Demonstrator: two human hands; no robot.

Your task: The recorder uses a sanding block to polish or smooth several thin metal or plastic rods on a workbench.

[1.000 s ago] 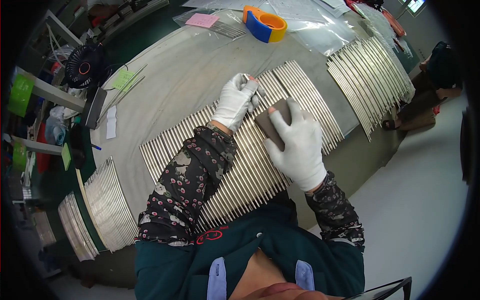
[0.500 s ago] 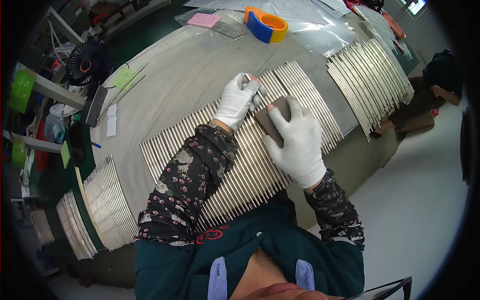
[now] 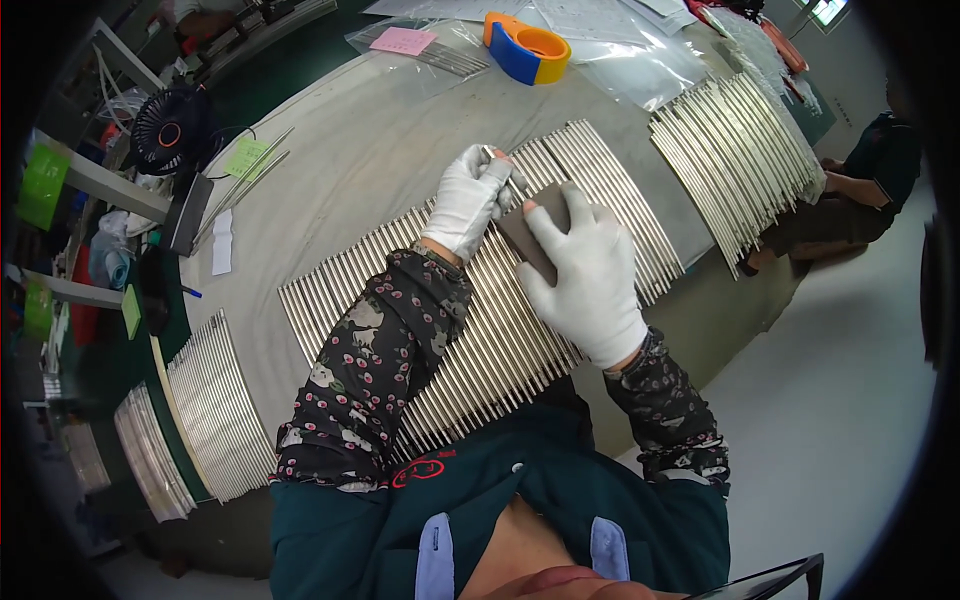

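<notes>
A long row of thin, shiny metal rods [image 3: 505,345] lies side by side on the grey table before me. My left hand [image 3: 468,203], in a white glove with bare fingertips, is closed in a pinch around one metal rod [image 3: 489,153] over the far edge of the row. Beside it my right hand [image 3: 590,270], gloved the same way, grips a flat grey-brown sanding block [image 3: 530,235]. The block rests against the rods near the left fingers; its underside is hidden. My left forearm covers part of the row.
More rods [image 3: 740,165] lie at the right, others [image 3: 220,410] at the left. An orange and blue tape dispenser [image 3: 527,48] and plastic bags [image 3: 640,70] are at the far side. A black fan [image 3: 172,130] stands left. Another person [image 3: 860,190] sits beyond the right edge.
My right hand and the sanding block have shifted slightly left and away from me. My left hand has barely moved, still pinching the rod. The person at the right has leaned further into view.
</notes>
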